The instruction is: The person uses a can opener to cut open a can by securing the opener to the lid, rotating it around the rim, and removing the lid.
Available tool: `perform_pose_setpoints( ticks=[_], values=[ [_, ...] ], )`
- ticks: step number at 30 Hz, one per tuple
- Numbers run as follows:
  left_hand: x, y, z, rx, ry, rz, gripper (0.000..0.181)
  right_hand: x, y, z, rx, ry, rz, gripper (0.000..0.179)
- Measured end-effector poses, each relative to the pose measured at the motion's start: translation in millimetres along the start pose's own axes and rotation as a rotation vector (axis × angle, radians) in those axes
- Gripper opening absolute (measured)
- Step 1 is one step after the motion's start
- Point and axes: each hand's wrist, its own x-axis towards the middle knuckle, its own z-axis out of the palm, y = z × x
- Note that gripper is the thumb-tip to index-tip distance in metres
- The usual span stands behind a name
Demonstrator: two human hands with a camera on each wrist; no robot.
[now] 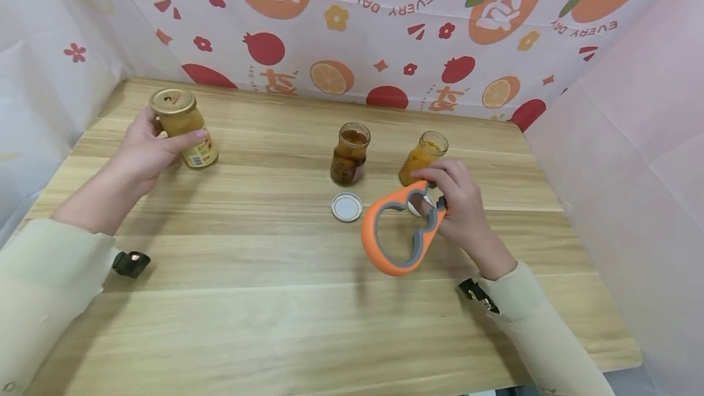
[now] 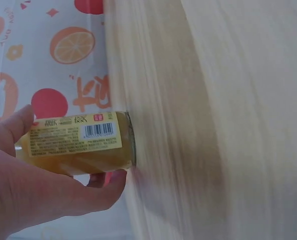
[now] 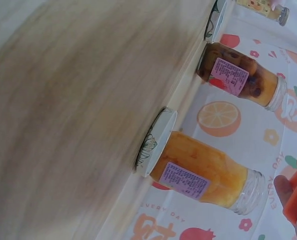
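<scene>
At the table's left, my left hand (image 1: pixel 144 150) grips a lidded glass jar (image 1: pixel 189 124) with a gold cap. Its yellow label and barcode face the left wrist view, where the jar (image 2: pixel 73 145) looks to be at the tabletop. My right hand (image 1: pixel 461 203) holds an orange-and-grey jar opener (image 1: pixel 370 238) by its handle, raised above the table. Just behind that hand stands an uncapped jar of orange fruit (image 1: pixel 416 161), partly covered by the fingers. To its left is an uncapped jar of dark fruit (image 1: pixel 346 162). The opener's ring encircles nothing.
A white-lined lid (image 1: pixel 346 207) lies before the dark-fruit jar. Another lid (image 3: pixel 158 142) lies before the orange-fruit jar, partly hidden by the opener in the head view. Behind the wooden table (image 1: pixel 247 329) hangs a fruit-printed curtain (image 1: pixel 357 35); pale sheets flank both sides.
</scene>
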Motion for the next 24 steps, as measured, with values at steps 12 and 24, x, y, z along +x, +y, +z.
perform_pose_setpoints(
  ticks=[12, 24],
  values=[
    [-14.1, -4.7, 2.1, 0.085, -0.088, 0.027, 0.056, 4.2, -1, 3, -0.049, -0.001, -0.023, 0.028],
    [-39.5, -5.2, 21.3, 0.169, -0.207, 0.053, 0.064, 11.1, -11, 0, -0.109, -0.066, 0.114, 0.042]
  ],
)
